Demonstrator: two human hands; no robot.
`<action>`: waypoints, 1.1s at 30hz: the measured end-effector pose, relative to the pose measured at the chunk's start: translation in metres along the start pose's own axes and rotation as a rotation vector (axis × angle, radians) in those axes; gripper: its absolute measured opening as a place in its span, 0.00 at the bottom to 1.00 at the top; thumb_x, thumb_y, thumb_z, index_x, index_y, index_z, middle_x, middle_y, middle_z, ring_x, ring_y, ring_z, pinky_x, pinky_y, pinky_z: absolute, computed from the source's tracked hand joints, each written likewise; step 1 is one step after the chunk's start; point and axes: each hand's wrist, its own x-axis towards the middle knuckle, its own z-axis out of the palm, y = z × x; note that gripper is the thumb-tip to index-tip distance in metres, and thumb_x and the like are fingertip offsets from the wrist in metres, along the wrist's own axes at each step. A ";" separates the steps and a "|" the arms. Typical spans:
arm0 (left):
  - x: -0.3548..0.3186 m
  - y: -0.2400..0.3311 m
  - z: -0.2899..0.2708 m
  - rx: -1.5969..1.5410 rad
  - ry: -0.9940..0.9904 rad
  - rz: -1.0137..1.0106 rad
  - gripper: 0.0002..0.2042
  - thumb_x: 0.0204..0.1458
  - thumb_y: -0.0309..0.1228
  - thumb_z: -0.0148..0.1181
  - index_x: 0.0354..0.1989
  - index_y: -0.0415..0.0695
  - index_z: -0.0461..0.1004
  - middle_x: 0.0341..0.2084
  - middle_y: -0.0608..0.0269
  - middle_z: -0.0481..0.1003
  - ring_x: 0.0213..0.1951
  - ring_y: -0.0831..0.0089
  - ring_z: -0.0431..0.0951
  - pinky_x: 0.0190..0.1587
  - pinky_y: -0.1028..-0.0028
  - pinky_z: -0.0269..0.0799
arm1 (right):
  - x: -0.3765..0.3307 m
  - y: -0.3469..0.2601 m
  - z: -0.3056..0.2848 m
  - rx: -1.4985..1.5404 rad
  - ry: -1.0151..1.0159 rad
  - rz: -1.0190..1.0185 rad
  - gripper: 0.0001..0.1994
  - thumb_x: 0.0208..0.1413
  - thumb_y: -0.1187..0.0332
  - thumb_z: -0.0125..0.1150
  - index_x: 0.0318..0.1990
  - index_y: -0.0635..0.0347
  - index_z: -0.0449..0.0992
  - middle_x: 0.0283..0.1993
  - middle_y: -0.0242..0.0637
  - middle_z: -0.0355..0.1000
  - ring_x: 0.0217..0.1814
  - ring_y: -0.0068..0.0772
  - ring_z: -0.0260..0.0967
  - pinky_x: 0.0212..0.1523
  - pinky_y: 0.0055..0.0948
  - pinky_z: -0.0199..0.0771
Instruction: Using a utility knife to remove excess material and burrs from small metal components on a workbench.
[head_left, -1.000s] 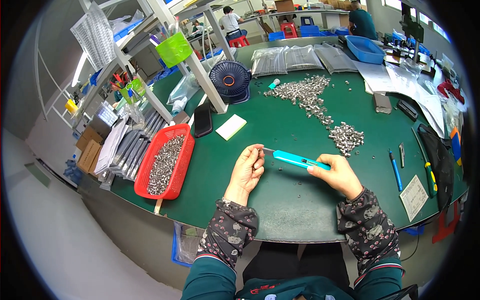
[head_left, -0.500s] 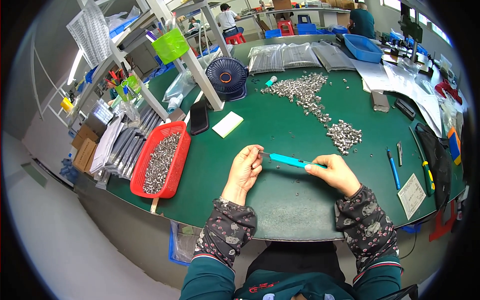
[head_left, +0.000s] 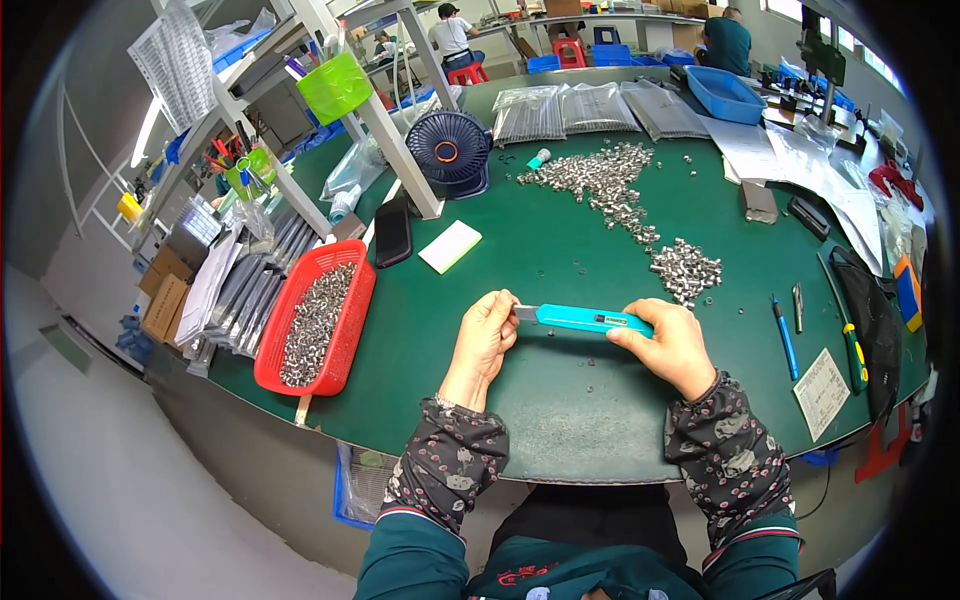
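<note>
My right hand is closed round the rear end of a teal utility knife, held level above the green table. Its silver blade points left, and the broad side of the handle faces up toward me. At the blade's tip, the thumb and fingertips of my left hand are pinched together. Whatever they hold there is too small or hidden to make out. Beyond the knife lies a small heap of short silver metal sleeves, with a larger spread of the same parts farther back.
On the left stands a red basket full of metal parts. A black phone, a pale notepad and a dark blue fan are near the shelf post. To the right lie a blue pen, a paper slip and a yellow-green-handled tool.
The knife has turned about its length, so its broad side and more of the blade now show. Both hands keep nearly the same place and the same hold.
</note>
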 end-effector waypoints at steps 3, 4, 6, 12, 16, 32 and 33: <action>0.000 0.001 0.000 0.025 0.017 -0.017 0.12 0.52 0.38 0.49 0.24 0.42 0.67 0.13 0.70 0.61 0.11 0.87 0.53 0.11 0.87 0.43 | 0.000 0.001 0.001 -0.011 0.023 -0.028 0.15 0.39 0.57 0.59 0.28 0.60 0.74 0.23 0.38 0.68 0.23 0.38 0.66 0.25 0.33 0.63; 0.000 0.001 0.000 0.035 0.019 -0.028 0.12 0.52 0.38 0.48 0.24 0.42 0.67 0.12 0.70 0.61 0.11 0.86 0.52 0.10 0.87 0.43 | 0.000 0.001 0.001 -0.010 0.022 -0.027 0.15 0.39 0.57 0.59 0.28 0.60 0.74 0.23 0.38 0.68 0.23 0.38 0.66 0.25 0.33 0.63; -0.001 0.004 0.001 0.034 0.006 -0.050 0.13 0.52 0.38 0.48 0.23 0.42 0.67 0.12 0.69 0.62 0.11 0.86 0.53 0.10 0.87 0.43 | 0.000 0.000 0.000 -0.030 0.034 -0.043 0.15 0.39 0.57 0.60 0.28 0.60 0.73 0.23 0.37 0.67 0.23 0.38 0.66 0.25 0.33 0.63; -0.001 0.006 -0.003 -0.011 -0.027 -0.146 0.13 0.53 0.38 0.46 0.21 0.43 0.64 0.12 0.69 0.61 0.11 0.86 0.53 0.10 0.87 0.44 | 0.000 0.000 0.000 -0.110 0.095 -0.153 0.14 0.38 0.60 0.61 0.29 0.59 0.71 0.23 0.37 0.64 0.23 0.38 0.64 0.23 0.33 0.62; -0.001 0.005 -0.007 -0.083 -0.111 -0.194 0.14 0.52 0.40 0.47 0.21 0.43 0.63 0.14 0.69 0.62 0.11 0.86 0.54 0.10 0.88 0.45 | 0.002 0.001 0.000 -0.134 0.232 -0.220 0.13 0.38 0.62 0.62 0.28 0.60 0.69 0.23 0.37 0.63 0.22 0.38 0.63 0.22 0.32 0.62; 0.001 0.006 -0.006 -0.274 -0.087 -0.059 0.07 0.52 0.28 0.48 0.38 0.41 0.67 0.25 0.65 0.67 0.17 0.85 0.57 0.11 0.89 0.48 | 0.002 0.007 0.001 0.139 0.046 0.071 0.15 0.38 0.59 0.62 0.26 0.62 0.70 0.20 0.39 0.67 0.21 0.34 0.65 0.23 0.30 0.62; 0.001 0.005 -0.006 -0.275 -0.080 -0.040 0.08 0.51 0.27 0.48 0.38 0.41 0.67 0.25 0.65 0.67 0.17 0.85 0.58 0.12 0.89 0.48 | 0.003 0.009 0.003 0.114 0.059 0.022 0.15 0.39 0.59 0.61 0.25 0.63 0.70 0.20 0.39 0.67 0.21 0.34 0.65 0.23 0.30 0.62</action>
